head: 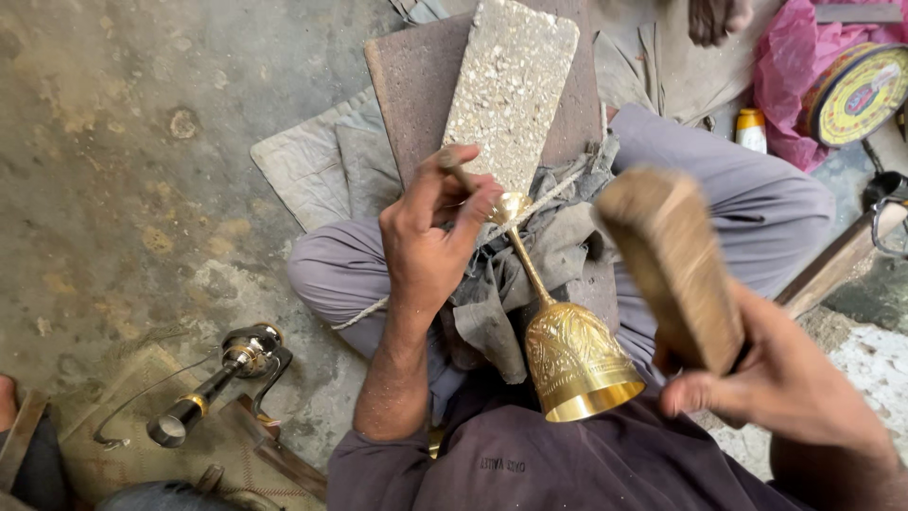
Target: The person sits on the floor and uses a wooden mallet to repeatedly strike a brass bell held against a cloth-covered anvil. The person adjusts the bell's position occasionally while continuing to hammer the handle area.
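We sat cross-legged on the concrete floor [113, 189], and we kept the brass goblet [570, 355] lying across our lap with its open mouth toward our body and its foot [508, 206] pointing away. We think it was held this way so that the foot rested against the edge of the rough stone block [511, 85], which lay on a brown board [416, 85] in front of our knees and could serve as a firm support. Grey rags [558, 251] were bunched under the stem, probably to cushion the metal.

Our left hand [430, 241] was closed around a thin rod-like tool [461, 175], with the fingers curled and the thumb pressing it; the tip of the tool met the foot of the goblet. Our right hand [780, 378] was closed firmly on a worn wooden block [672, 265], like a mallet, and held it raised above the lap, apart from the goblet and the tool.

To the left on the floor lay a dark metal device with a brass ring [218, 383]. At the top right we saw pink plastic [790, 85] and a round yellow tin [856, 93].
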